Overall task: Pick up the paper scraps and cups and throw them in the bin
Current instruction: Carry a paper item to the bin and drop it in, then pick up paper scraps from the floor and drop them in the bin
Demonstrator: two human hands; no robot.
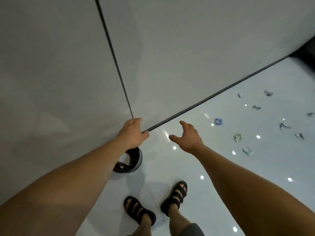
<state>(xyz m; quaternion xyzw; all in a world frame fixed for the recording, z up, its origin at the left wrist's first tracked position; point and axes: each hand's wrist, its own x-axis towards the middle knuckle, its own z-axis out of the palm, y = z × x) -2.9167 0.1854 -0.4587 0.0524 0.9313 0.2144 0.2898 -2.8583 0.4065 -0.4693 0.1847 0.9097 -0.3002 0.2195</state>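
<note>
A white bin [132, 161] with a dark liner stands on the glossy floor in the wall corner, partly hidden under my left forearm. My left hand [133, 133] hangs above the bin with fingers loosely curled and nothing visible in it. My right hand [185, 137] is spread open over the floor to the right of the bin, holding nothing. Several paper scraps lie scattered on the floor at the right, among them a blue-and-white piece [218, 121], a greenish crumpled piece [237, 137] and a grey piece [247, 151]. No cup is visible.
Two white walls [170, 57] meet in a corner straight ahead, with a dark skirting strip [221, 91] along the floor. My feet in black sandals [175, 196] stand just behind the bin. A dark opening [306, 53] sits at the far right.
</note>
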